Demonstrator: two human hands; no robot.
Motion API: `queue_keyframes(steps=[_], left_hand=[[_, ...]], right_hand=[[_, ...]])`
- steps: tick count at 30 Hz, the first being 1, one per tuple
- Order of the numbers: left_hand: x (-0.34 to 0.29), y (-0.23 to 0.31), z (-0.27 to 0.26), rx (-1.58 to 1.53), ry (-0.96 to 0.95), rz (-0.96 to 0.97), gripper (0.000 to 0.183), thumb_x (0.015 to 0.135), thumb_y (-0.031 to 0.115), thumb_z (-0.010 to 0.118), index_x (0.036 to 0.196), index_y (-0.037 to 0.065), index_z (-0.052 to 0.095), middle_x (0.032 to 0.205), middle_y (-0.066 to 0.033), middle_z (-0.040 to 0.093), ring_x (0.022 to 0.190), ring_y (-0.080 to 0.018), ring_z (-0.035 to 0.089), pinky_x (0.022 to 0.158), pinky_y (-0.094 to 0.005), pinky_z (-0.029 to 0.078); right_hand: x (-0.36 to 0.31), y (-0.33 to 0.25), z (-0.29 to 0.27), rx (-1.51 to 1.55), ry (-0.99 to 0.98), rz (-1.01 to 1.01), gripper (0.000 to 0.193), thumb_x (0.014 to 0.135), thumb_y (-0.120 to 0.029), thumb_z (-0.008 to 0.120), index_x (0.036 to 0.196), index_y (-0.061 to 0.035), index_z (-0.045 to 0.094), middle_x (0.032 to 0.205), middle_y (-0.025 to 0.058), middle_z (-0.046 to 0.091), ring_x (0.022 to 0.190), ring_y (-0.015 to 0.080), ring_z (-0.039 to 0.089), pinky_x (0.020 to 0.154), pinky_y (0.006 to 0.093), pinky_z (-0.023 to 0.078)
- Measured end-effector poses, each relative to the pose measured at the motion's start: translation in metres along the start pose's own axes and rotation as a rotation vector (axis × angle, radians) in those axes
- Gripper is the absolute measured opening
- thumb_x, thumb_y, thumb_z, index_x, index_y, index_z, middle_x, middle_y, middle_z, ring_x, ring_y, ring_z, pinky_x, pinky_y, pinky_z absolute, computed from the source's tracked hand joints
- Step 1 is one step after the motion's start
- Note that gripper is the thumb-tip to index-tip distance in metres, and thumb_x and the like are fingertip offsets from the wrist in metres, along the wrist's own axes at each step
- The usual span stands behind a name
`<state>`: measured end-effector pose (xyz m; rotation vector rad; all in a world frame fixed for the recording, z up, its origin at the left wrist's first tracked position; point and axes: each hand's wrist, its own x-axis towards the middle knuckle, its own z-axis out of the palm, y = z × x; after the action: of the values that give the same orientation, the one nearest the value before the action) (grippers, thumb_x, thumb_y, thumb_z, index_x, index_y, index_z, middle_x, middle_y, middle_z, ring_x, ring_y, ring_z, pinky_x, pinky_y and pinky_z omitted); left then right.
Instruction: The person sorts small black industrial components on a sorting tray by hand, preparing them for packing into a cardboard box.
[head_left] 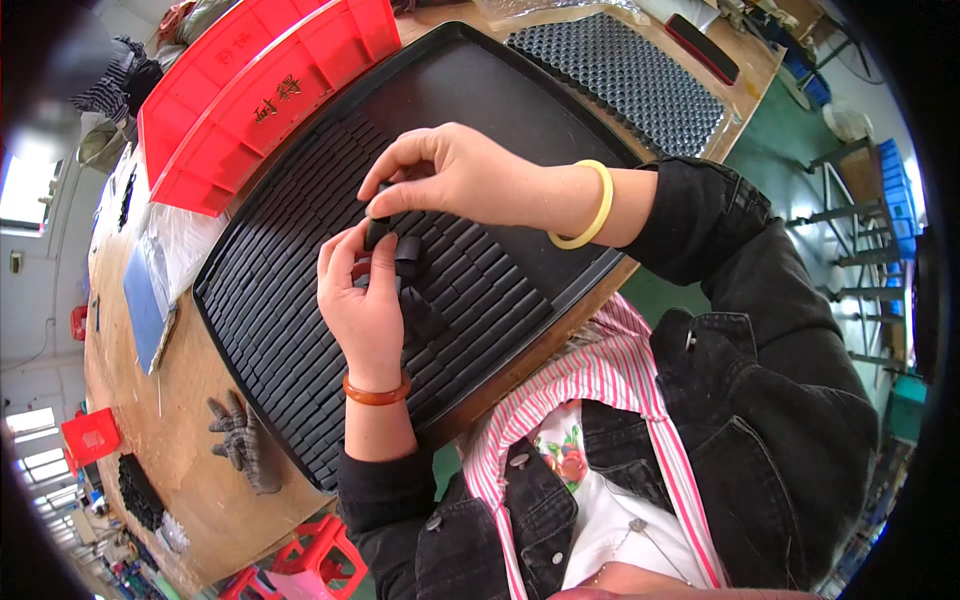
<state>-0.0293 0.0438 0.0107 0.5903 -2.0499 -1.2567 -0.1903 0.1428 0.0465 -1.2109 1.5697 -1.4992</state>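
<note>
Left to right, we have a grey glove (240, 440) on the wooden table (170, 420), just outside the left edge of the black tray (490, 100); red crates (270, 110) stand along the tray's far edge, perhaps to be within our reach; rows of black strips (300, 270) lie packed side by side from the left edge, likely so that none shifts; our left hand (360, 305) closes thumb and fingers on the lower part of a black piece (376, 232), probably to steady it; a curved dark bit (407, 255) sits just beside that thumb, held or not we cannot tell; our right hand (455, 180) pinches the piece's upper end, so it lies between both sets of fingertips, over the rows; past the tray's right edge is a panel of small rings (620, 85).
</note>
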Motion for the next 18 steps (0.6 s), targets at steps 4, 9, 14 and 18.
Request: queue_keyframes(steps=[4,9,14,18], left_hand=[[-0.001,-0.002,-0.001,-0.026,-0.01,-0.037,0.02,0.088,0.006,0.068,0.107,-0.001,0.067,0.093,-0.0045,0.061,0.08,-0.0117,0.058,0.073,-0.0239,0.048],[0.0,-0.001,0.003,-0.007,0.001,-0.023,0.02,0.088,0.006,0.068,0.108,0.0,0.068,0.092,-0.0041,0.062,0.078,-0.0113,0.057,0.072,-0.0239,0.048],[0.0,0.005,0.002,0.075,0.036,0.077,0.022,0.088,0.006,0.068,0.11,0.001,0.068,0.092,-0.0046,0.063,0.076,-0.0122,0.057,0.069,-0.0245,0.048],[0.001,0.009,0.003,0.226,0.032,0.123,0.025,0.087,0.007,0.069,0.112,0.001,0.068,0.092,-0.0056,0.062,0.075,-0.0134,0.058,0.067,-0.0258,0.049]], right_hand=[[0.002,0.002,0.007,-0.193,0.031,-0.128,0.021,0.084,-0.018,0.075,0.096,-0.0015,0.067,0.088,0.0044,0.063,0.08,0.0112,0.059,0.072,0.0254,0.049],[0.001,0.002,0.003,-0.317,0.027,-0.101,0.025,0.081,-0.02,0.077,0.091,-0.0016,0.063,0.084,0.0054,0.061,0.072,0.0135,0.056,0.063,0.0269,0.047],[-0.002,0.004,0.01,-0.424,0.063,-0.249,0.023,0.08,-0.019,0.076,0.085,-0.0001,0.065,0.083,0.0086,0.061,0.074,0.0196,0.06,0.064,0.0302,0.049],[-0.001,0.007,0.009,-0.431,0.044,-0.236,0.02,0.08,-0.018,0.075,0.082,0.0005,0.067,0.082,0.0104,0.061,0.074,0.0232,0.062,0.066,0.0321,0.05]])
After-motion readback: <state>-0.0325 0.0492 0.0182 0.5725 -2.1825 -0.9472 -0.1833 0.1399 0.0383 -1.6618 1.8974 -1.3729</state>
